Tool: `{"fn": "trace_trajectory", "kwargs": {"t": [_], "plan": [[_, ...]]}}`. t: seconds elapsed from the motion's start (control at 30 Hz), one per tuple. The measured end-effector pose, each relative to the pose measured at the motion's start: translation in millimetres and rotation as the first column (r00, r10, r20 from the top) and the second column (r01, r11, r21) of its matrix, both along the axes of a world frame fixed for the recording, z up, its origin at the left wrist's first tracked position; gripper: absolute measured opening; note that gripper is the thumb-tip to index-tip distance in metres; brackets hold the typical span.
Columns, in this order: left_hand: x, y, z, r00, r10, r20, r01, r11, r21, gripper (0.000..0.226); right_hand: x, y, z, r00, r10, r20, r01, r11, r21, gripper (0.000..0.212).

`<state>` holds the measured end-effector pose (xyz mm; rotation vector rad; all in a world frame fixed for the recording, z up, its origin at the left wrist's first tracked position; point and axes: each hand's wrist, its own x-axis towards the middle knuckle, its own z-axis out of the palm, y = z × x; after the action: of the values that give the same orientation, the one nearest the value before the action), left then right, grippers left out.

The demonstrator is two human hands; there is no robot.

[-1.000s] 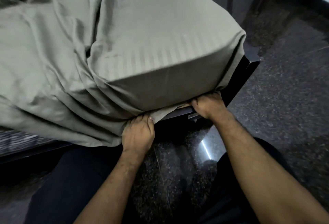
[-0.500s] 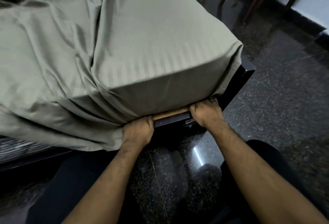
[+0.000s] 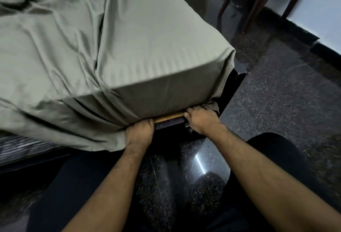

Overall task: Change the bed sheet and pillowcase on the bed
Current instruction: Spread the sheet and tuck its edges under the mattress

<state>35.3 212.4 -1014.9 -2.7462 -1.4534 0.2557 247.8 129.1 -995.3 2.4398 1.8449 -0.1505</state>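
Both hands work low at the near corner of the bed, set apart along the edge. The left hand [image 3: 138, 133] bunches the grey-green striped cotton sheet [image 3: 147, 50], and the right hand [image 3: 200, 119] presses its hem under the mattress above the dark wooden bed frame [image 3: 234, 82], apparently to pull the corner taut.

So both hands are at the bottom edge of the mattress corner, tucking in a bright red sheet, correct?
Not quite: the head view shows the sheet is grey-green, not red. The left hand and right hand are indeed at the bottom edge of the mattress corner, tucking it in.
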Motion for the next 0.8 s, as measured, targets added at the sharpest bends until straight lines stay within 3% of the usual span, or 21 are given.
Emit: {"fn": "trace_trajectory", "kwargs": {"t": [0.13, 0.23, 0.3, 0.4, 0.5, 0.57, 0.7, 0.8], "plan": [[-3, 0, -4, 0.981, 0.153, 0.123, -0.144, 0.986, -0.083, 0.058, 17, -1, -7, 0.997, -0.060, 0.051, 0.058, 0.998, 0.029, 0.042], [-6, -3, -1, 0.959, 0.182, 0.219, -0.166, 0.982, -0.092, 0.046, 12, 4, -7, 0.996, -0.081, 0.046, 0.076, 0.992, 0.098, 0.036], [-10, -4, 3, 0.965, 0.175, 0.195, -0.157, 0.982, -0.103, 0.044, 18, 10, -16, 0.994, -0.086, -0.066, 0.093, 0.990, 0.106, 0.033], [-17, -9, 10, 0.968, 0.178, 0.178, -0.166, 0.983, -0.082, 0.031, 28, 23, -22, 0.978, -0.138, -0.153, 0.135, 0.990, -0.030, 0.028], [-18, -22, 14, 0.957, 0.121, 0.263, -0.113, 0.993, -0.046, 0.028, 22, 26, -10, 0.994, -0.077, -0.074, 0.075, 0.997, -0.031, 0.045], [-17, -31, 13, 0.936, 0.068, 0.345, -0.043, 0.996, -0.079, 0.037, 21, 27, 2, 0.992, -0.101, -0.076, 0.096, 0.993, -0.065, 0.042], [-17, -33, 1, 0.951, 0.048, 0.306, -0.047, 0.999, -0.012, 0.063, 15, 16, 14, 0.998, -0.057, 0.041, 0.063, 0.985, -0.163, 0.041], [-17, -26, -11, 0.950, 0.057, 0.305, -0.076, 0.996, 0.051, 0.061, 15, 6, 9, 0.996, -0.060, 0.072, 0.071, 0.984, -0.162, 0.040]]}}
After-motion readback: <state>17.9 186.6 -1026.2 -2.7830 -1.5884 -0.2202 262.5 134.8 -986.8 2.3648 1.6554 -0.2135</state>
